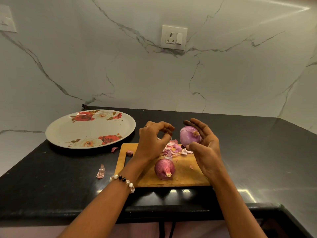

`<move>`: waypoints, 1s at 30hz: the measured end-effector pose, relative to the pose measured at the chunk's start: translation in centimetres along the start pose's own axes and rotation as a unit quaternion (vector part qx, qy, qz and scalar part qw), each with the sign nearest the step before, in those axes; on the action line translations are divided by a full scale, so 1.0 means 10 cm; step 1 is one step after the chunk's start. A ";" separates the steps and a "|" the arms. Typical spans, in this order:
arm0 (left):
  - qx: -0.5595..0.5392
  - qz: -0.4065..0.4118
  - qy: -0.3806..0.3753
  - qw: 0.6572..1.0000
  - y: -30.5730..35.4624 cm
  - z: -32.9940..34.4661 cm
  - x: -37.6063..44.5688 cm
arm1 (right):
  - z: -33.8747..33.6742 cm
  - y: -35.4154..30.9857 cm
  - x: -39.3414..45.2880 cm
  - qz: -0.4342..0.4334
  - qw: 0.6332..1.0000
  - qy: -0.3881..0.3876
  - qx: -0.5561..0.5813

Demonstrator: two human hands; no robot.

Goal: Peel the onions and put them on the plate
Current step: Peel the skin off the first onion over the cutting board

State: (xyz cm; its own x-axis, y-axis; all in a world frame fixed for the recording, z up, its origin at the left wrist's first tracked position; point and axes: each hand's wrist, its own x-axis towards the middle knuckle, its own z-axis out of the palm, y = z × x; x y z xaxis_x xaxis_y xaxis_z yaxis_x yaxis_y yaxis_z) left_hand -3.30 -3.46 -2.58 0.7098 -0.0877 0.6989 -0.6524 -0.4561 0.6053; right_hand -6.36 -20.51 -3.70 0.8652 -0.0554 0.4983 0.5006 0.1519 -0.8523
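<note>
**A:** so where's the peeled onion (190, 136) right now?

**B:** up in her right hand (205, 148), fingers and thumb curled round it, above the cutting board (181, 176). Left hand (152, 141) is beside it, fingertips pinched together, can't tell on what.

**A:** and the other one?

**B:** unpeeled onion (164, 169) sits on the board next to the peel pile (173, 149). Floral plate (89, 128) is off to the left, nothing on it.

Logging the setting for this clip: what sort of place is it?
Most likely a home kitchen: a black stone countertop against a white marble-look wall with a socket, a wooden chopping board with red onion skins, and a floral plate.
</note>
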 end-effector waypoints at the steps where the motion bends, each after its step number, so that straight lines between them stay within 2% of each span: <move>1: -0.002 0.014 -0.001 1.000 0.00 0.00 0.00 | 0.00 0.00 0.00 0.002 1.000 0.000 -0.004; 5: -0.011 0.008 0.004 1.000 -0.02 0.01 0.01 | 0.01 0.01 0.01 0.009 0.999 -0.004 -0.037; 12: -0.039 0.004 -0.065 0.997 -0.01 -0.02 0.02 | 0.03 0.01 -0.02 0.012 0.994 -0.031 -0.101; 21: -0.027 0.025 -0.093 0.995 -0.01 -0.06 0.00 | 0.03 0.00 -0.03 0.030 0.992 -0.055 -0.113; 30: -0.037 0.000 -0.095 0.995 0.03 -0.06 0.00 | 0.07 -0.01 -0.03 0.025 0.991 -0.064 -0.117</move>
State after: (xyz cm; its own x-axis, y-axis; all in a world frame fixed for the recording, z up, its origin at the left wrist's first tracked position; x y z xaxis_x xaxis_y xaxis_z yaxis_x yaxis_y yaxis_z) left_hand -3.68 -3.03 -2.17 0.7431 -0.2571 0.6178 -0.6647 -0.3906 0.6369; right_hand -6.64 -19.83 -3.68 0.8856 0.0744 0.4585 0.4637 -0.0823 -0.8822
